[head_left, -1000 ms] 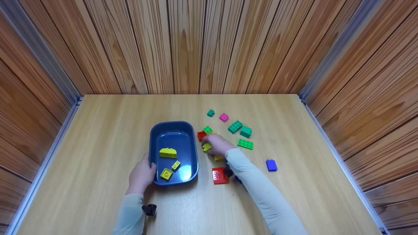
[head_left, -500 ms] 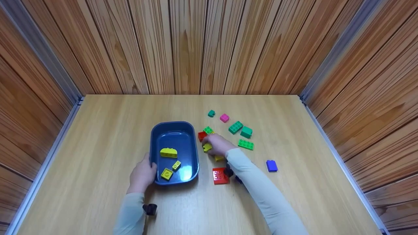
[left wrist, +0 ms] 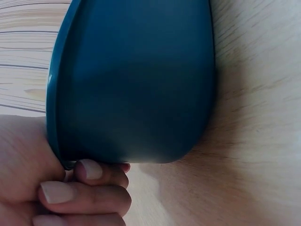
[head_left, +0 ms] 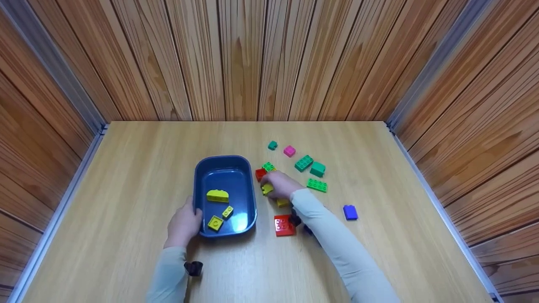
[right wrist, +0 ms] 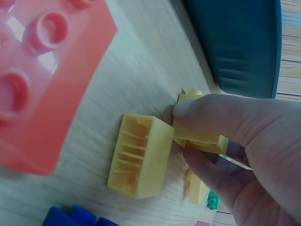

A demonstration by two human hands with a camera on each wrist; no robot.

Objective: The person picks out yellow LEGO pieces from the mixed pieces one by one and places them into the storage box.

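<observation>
My left hand (head_left: 183,223) grips the left rim of a dark blue tray (head_left: 248,198), its fingers curled under the edge in the left wrist view. Inside the tray lie three yellow toy bricks, one of them an arched-top brick (head_left: 217,195). Right of the tray, my right hand (head_left: 281,185) pinches a yellow toy brick (right wrist: 200,133) between thumb and fingers, low over the table. A second yellow brick (right wrist: 141,155) lies on its side close by, its hollow underside showing. Beyond the fingers sit a red brick (head_left: 260,174) and a light green brick (head_left: 268,167).
A flat red brick (head_left: 284,225) lies near the right wrist, with dark blue bricks (right wrist: 77,217) partly hidden by the forearm. Farther back are a pink brick (head_left: 289,151) and several green bricks (head_left: 303,163). A purple-blue brick (head_left: 350,212) lies to the right. Wood-panelled walls enclose the table.
</observation>
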